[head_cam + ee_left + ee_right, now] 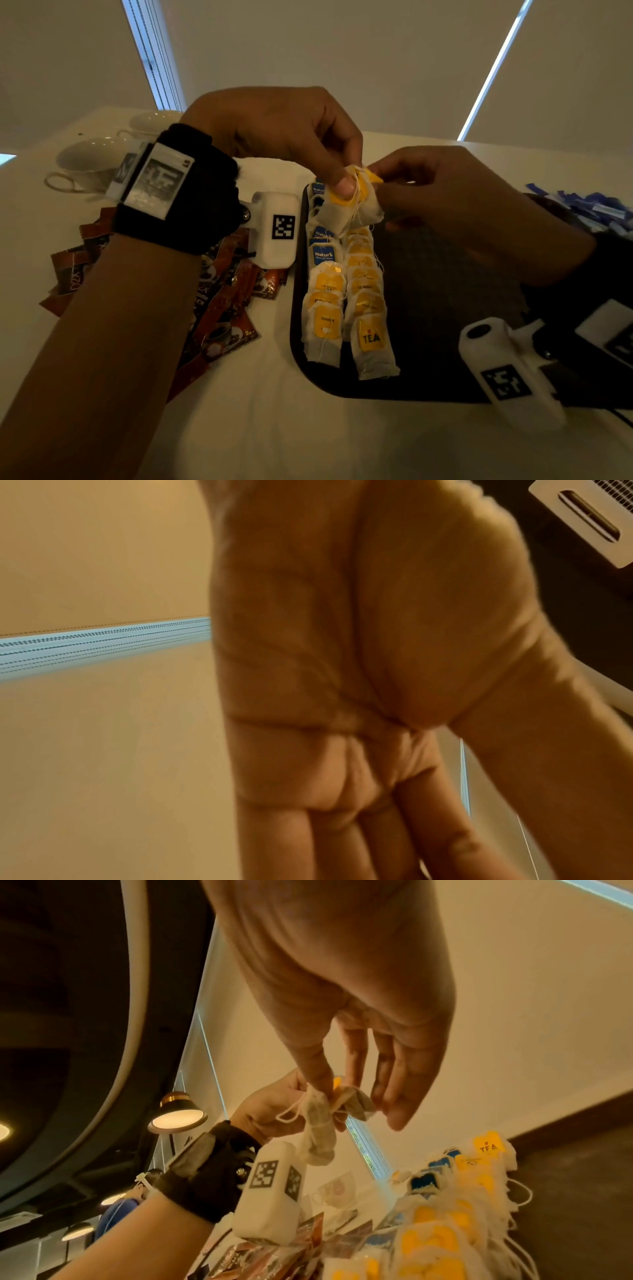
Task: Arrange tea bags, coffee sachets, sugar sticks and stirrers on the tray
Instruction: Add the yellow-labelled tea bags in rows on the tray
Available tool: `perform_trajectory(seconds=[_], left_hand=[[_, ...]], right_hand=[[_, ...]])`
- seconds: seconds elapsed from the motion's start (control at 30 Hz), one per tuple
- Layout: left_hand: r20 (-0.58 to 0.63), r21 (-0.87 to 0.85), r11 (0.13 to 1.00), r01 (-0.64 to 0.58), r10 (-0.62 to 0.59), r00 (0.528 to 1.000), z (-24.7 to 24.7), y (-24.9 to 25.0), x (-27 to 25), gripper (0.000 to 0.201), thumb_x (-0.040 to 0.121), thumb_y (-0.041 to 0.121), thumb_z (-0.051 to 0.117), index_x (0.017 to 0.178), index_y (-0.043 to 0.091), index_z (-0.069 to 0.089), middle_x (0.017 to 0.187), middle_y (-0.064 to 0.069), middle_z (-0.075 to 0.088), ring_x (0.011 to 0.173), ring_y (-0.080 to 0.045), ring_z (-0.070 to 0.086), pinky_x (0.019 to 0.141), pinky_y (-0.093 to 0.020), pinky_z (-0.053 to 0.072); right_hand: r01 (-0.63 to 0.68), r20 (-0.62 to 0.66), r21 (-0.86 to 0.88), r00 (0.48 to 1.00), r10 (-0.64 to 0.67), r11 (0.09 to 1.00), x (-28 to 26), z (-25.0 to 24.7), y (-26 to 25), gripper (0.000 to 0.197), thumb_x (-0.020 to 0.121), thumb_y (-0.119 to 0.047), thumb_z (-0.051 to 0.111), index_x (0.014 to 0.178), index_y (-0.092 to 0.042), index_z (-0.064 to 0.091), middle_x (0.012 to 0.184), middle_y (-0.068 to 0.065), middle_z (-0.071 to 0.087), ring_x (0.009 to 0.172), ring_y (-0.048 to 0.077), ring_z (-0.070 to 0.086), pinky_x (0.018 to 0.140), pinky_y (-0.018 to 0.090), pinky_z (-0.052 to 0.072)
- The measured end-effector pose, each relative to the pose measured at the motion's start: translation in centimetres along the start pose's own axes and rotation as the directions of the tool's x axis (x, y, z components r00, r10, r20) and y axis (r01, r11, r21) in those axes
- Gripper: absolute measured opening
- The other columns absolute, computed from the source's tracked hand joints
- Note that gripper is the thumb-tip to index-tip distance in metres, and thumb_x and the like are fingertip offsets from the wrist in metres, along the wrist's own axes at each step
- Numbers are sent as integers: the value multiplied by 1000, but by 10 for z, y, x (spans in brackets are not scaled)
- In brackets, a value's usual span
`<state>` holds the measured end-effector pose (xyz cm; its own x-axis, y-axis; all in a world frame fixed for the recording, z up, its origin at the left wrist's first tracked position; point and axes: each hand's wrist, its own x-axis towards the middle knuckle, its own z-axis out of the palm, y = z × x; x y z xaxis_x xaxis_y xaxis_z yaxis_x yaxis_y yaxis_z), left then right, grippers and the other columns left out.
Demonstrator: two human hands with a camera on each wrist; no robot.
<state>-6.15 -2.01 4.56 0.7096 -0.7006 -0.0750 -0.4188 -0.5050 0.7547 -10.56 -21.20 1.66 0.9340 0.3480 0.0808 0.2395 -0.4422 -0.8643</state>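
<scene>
Above the far left part of the black tray (pixel 445 308), both hands meet around a small cluster of tea bags (pixel 349 209) with yellow tags and tangled strings. The left hand (pixel 274 130) pinches one bag between thumb and fingers, and the right hand (pixel 455 205) pinches the bag just beside it, its other fingers hanging loosely; in the right wrist view the two held bags (pixel 322 1123) dangle apart from everything below them. On the tray, two rows of tea bags (pixel 346 301) run from near to far along its left side, mostly yellow-tagged, with a few blue-tagged ones at the far end of the left row. A loose pile of brown coffee sachets (pixel 219 308) lies on the white table (pixel 274 428) left of the tray, partly under the left forearm. Two white cups (pixel 92 161) stand at the far left. A heap of blue and white sugar sticks (pixel 589 209) lies at the far right, beyond the right wrist.
</scene>
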Motion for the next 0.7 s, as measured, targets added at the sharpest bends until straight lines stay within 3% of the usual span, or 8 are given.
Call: perform_trajectory(seconds=[0.07,0.13,0.2,0.4,0.5,0.57,0.63,0.7], left_hand=[[-4,1,1000,-5,5,1000,1,1,0,24,66,30,73,84,13,71,93,-12,72,91,-28,68,86,-29,55],[2,12,1000,-4,4,1000,2,3,0,25,65,32,73,83,14,71,94,-11,73,92,-27,69,89,-32,54],[9,29,1000,2,-2,1000,2,4,0,23,67,30,72,84,15,71,94,-10,73,92,-25,69,89,-32,54],[36,37,999,-24,23,999,4,10,-1,26,67,30,71,87,12,70,92,-7,73,89,-21,70,88,-30,55],[61,42,999,-24,22,998,5,12,-1,23,68,27,71,86,13,69,89,-3,74,86,-18,70,83,-25,55],[65,44,999,-24,22,998,6,14,0,21,68,23,70,86,12,68,87,1,74,84,-15,71,80,-22,55],[62,43,999,-26,23,998,7,15,1,23,68,20,69,87,8,67,86,4,74,83,-13,71,80,-24,56],[49,38,999,-18,16,999,7,15,2,29,68,22,69,90,4,66,89,2,74,84,-15,71,81,-27,57]], right_hand=[[50,-65,-47,996,-53,998,0,-1,0,18,80,-18,68,99,-19,65,94,0,69,75,9,67,63,20,57],[82,-78,-96,993,-90,992,0,-1,1,36,76,-21,71,110,-20,61,102,0,67,86,12,67,74,26,57],[125,-44,-126,990,-131,984,0,-1,1,49,76,-19,71,122,-17,55,107,0,66,92,9,66,83,25,55],[121,-2,-98,993,-122,988,0,-3,4,52,76,-9,71,123,-17,51,89,-1,67,73,7,66,69,13,53],[120,46,-123,992,-115,985,0,-2,4,51,75,-10,71,121,-18,51,110,3,63,96,7,63,83,20,53],[113,75,-40,991,-109,993,-1,-1,4,56,75,-2,70,124,-17,47,117,1,61,106,9,61,88,26,53],[86,81,77,992,-92,993,-2,-3,5,57,74,6,67,122,-18,46,101,-1,67,91,8,67,77,23,55],[78,50,53,995,-81,996,-4,-4,5,50,74,2,68,115,-21,50,84,-2,68,73,5,68,68,17,55]])
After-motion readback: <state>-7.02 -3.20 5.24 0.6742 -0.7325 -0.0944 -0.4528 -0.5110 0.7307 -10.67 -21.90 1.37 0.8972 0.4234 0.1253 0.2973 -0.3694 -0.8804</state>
